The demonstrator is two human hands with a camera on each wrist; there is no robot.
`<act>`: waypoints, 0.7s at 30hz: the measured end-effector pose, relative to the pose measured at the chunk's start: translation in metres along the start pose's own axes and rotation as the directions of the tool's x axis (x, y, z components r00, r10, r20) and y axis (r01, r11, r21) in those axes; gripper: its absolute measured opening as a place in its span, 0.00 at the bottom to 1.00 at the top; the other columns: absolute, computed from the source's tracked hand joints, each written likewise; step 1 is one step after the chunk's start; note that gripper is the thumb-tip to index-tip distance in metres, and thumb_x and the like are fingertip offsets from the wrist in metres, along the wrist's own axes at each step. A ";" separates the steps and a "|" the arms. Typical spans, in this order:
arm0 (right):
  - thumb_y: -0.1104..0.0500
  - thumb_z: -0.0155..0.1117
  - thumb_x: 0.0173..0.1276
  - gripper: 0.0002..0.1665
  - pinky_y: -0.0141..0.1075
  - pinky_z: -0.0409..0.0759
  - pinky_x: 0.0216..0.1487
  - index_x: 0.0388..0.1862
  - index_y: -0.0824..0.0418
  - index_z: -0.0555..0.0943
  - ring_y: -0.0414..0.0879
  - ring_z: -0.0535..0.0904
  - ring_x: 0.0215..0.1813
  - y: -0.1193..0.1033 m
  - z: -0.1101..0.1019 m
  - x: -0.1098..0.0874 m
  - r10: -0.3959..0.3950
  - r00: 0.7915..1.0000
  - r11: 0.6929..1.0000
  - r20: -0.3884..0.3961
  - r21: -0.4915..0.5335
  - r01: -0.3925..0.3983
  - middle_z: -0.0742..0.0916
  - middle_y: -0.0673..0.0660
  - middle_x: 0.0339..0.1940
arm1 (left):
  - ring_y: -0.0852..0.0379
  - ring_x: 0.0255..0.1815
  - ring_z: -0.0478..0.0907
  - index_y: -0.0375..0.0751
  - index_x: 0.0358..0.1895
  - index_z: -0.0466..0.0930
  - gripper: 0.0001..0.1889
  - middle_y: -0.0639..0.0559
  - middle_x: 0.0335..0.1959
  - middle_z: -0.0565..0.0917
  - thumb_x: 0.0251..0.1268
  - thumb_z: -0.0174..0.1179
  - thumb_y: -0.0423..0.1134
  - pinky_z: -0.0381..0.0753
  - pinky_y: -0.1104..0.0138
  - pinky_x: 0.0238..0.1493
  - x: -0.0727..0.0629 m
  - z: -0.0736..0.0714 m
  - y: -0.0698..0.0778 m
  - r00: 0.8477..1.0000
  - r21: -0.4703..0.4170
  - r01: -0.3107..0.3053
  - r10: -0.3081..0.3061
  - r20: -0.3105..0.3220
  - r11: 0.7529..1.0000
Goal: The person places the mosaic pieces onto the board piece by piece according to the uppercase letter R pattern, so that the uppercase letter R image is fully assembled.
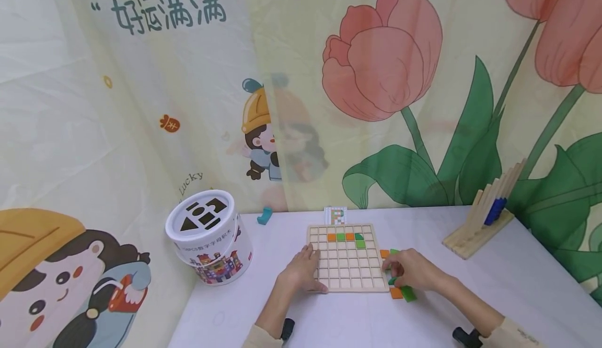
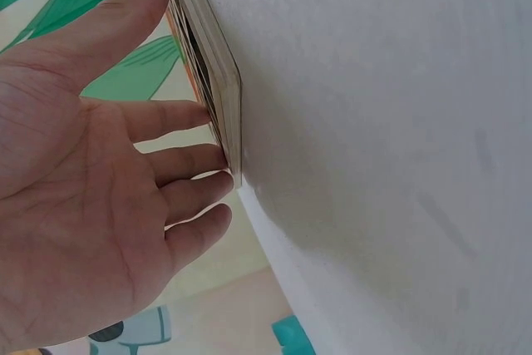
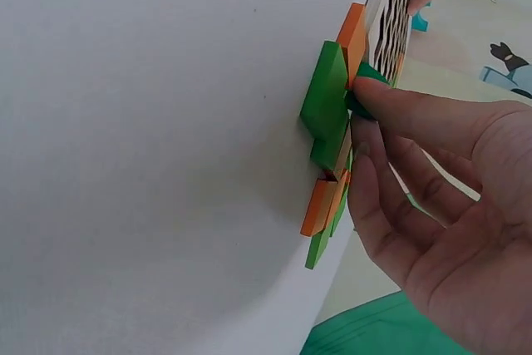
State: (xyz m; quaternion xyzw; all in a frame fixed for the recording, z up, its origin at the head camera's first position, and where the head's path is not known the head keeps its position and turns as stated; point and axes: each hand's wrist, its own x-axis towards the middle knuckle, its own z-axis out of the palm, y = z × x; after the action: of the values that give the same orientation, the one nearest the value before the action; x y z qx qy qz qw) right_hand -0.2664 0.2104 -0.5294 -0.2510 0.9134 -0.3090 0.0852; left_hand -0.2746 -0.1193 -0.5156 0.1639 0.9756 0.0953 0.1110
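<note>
A wooden grid board (image 1: 350,269) lies flat on the table, with a short pattern of orange and green tiles (image 1: 340,237) in its upper rows. My left hand (image 1: 303,269) rests at the board's left edge, fingers extended; the left wrist view has the fingertips against the board's side (image 2: 226,114). At the right edge, my right hand (image 1: 414,269) pinches a dark green tile (image 3: 359,106) between thumb and fingers, which partly hide it. Loose orange tiles (image 1: 397,293) and bright green tiles (image 3: 324,93) lie under and around that hand.
Behind the board is a small pattern card (image 1: 336,215), with a teal block (image 1: 265,216) to its left. A white lidded bucket (image 1: 209,243) stands at left. A slanted wooden rack (image 1: 484,212) with a blue part stands at right. A printed curtain (image 1: 301,50) hangs behind.
</note>
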 end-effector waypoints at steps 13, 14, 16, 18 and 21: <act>0.71 0.76 0.61 0.19 0.32 0.82 0.30 0.50 0.58 0.89 0.40 0.79 0.32 -0.010 -0.008 0.003 0.040 0.988 0.996 -0.149 0.087 -0.027 0.86 0.45 0.35 | 0.41 0.84 0.55 0.33 0.78 0.66 0.56 0.35 0.82 0.61 0.47 0.82 0.58 0.59 0.52 0.81 -0.001 -0.001 0.001 1.000 0.002 -0.002 0.002 0.003 1.000; 0.71 0.76 0.61 0.19 0.32 0.83 0.30 0.50 0.59 0.89 0.41 0.79 0.32 -0.010 -0.007 0.005 0.048 0.985 0.995 -0.164 0.099 -0.032 0.86 0.46 0.35 | 0.41 0.84 0.55 0.33 0.78 0.66 0.56 0.35 0.82 0.61 0.47 0.82 0.58 0.60 0.52 0.81 -0.001 -0.001 0.001 1.000 0.000 0.001 -0.001 0.004 1.000; 0.71 0.76 0.61 0.18 0.32 0.83 0.30 0.50 0.59 0.89 0.42 0.80 0.33 -0.010 -0.006 0.008 0.070 0.978 0.992 -0.196 0.120 -0.047 0.85 0.47 0.35 | 0.42 0.84 0.55 0.33 0.78 0.66 0.56 0.35 0.81 0.62 0.47 0.82 0.57 0.60 0.52 0.81 -0.001 -0.001 0.001 1.000 -0.007 0.005 -0.004 0.004 1.000; 0.71 0.76 0.61 0.19 0.32 0.83 0.30 0.51 0.60 0.88 0.43 0.81 0.33 -0.008 -0.004 0.012 0.090 0.969 0.989 -0.230 0.135 -0.060 0.84 0.48 0.34 | 0.42 0.84 0.54 0.33 0.78 0.66 0.56 0.35 0.82 0.61 0.47 0.82 0.57 0.60 0.52 0.81 -0.001 -0.001 0.001 1.000 -0.011 0.006 -0.006 0.006 1.000; 0.70 0.75 0.62 0.19 0.31 0.84 0.34 0.52 0.60 0.88 0.44 0.82 0.37 -0.006 -0.001 0.019 0.110 0.957 0.986 -0.270 0.153 -0.070 0.83 0.47 0.33 | 0.42 0.84 0.55 0.33 0.78 0.66 0.56 0.35 0.81 0.61 0.47 0.82 0.57 0.60 0.52 0.81 -0.002 -0.002 0.001 1.000 -0.009 0.007 -0.007 0.004 1.000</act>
State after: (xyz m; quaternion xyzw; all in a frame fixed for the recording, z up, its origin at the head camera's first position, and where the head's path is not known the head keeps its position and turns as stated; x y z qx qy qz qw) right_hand -0.2801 0.1972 -0.5254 -0.1567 0.9024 -0.4012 -0.0123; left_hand -0.2732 -0.1189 -0.5136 0.1601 0.9755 0.0991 0.1138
